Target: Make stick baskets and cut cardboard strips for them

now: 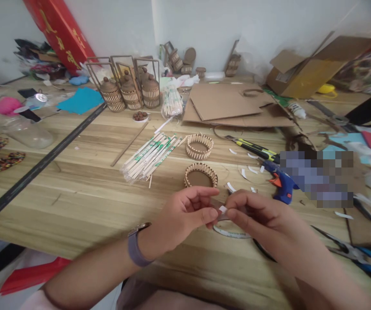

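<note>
Pinching a small white piece (222, 209) between thumb and forefinger, the right hand (261, 215) is just above the near part of the worktop (88, 185). The left hand (183, 211) faces it, fingers half bent and thumb tip right beside the piece; I cannot tell whether it grips anything, as the detail between the hands is blurred. A watch (137, 245) is on the left wrist. Under the hands lies a pale curved strip (232, 232), partly hidden by the right hand.

Just beyond the left hand stands the near ring (188, 175), with the far ring (199, 153) behind it, both of slatted wood. To their left lie bagged sticks (149, 157); to their right, white scraps (243, 173), a yellow and black cutter (256, 148) and a blue glue gun (284, 187). Pliers (347, 249) lie near the right forearm. Farther back are lidded baskets (151, 94) with tall handles, a small bowl (140, 120) of brown beads, and flat cardboard (227, 103). A jar (27, 131) lies at the left.
</note>
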A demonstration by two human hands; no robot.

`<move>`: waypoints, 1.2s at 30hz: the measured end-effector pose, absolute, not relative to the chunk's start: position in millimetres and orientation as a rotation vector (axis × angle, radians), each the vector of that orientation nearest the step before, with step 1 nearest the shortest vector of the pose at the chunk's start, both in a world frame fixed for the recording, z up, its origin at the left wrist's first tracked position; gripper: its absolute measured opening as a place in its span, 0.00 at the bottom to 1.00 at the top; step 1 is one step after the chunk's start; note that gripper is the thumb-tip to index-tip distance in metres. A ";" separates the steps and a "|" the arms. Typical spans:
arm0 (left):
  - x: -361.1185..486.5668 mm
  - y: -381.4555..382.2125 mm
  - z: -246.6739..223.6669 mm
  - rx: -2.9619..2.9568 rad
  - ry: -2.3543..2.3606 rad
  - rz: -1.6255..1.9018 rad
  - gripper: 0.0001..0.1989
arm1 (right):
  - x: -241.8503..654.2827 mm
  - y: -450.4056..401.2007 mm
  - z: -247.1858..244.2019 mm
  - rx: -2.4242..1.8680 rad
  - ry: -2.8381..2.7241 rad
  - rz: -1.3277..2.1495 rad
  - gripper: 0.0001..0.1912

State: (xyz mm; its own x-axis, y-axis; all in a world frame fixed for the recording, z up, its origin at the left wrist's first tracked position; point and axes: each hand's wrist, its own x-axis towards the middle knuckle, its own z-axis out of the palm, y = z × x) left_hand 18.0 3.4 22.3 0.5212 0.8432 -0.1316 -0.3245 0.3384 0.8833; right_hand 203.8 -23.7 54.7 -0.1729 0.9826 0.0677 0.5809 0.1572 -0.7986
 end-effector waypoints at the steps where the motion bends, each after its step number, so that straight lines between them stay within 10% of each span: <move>1: 18.5 3.7 21.9 0.917 0.651 0.828 0.22 | 204.3 -23.3 53.9 -1.478 -1.814 0.902 0.18; 36: 5.3 11.5 22.6 2.018 0.635 0.969 0.07 | 208.6 -17.9 46.7 -1.500 -1.808 1.384 0.19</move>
State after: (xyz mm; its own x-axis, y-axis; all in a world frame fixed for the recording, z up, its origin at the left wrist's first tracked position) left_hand 5.3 11.5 22.6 0.5820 0.7020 0.4106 0.0956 -0.5604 0.8227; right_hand 208.6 -17.9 46.7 -0.3355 0.9033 -0.2674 0.4943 -0.0728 -0.8663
